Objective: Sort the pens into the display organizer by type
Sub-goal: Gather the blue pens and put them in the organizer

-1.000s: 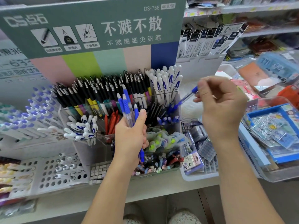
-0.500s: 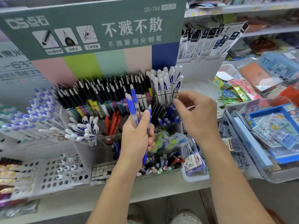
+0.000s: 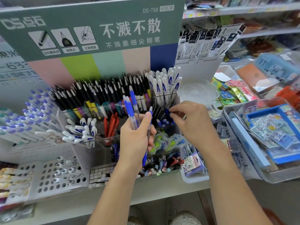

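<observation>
Head cam: your left hand [image 3: 135, 140] grips light, stiff, slippery blue-grip clear plastic pens [image 3: 131, 109] mid-barrel, while at 3 o'clock your right hand [image 3: 190, 121] pinches a blue pen cap [image 3: 167, 111] in the clear acrylic organizer [image 3: 177, 127], so grab rubber grips.

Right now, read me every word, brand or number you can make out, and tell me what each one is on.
"DS点石": green display sign, top left.
"不溅不散": same sign, large white characters.
"不溅墨细尖钢笔": smaller line beneath.
"DS-758": sign's top right; the box beside it is too blurred.
"A": white pens.
"6": small packet in the white bin.
Icon captions, hanging refill packs and left poster: too blurred.
</observation>
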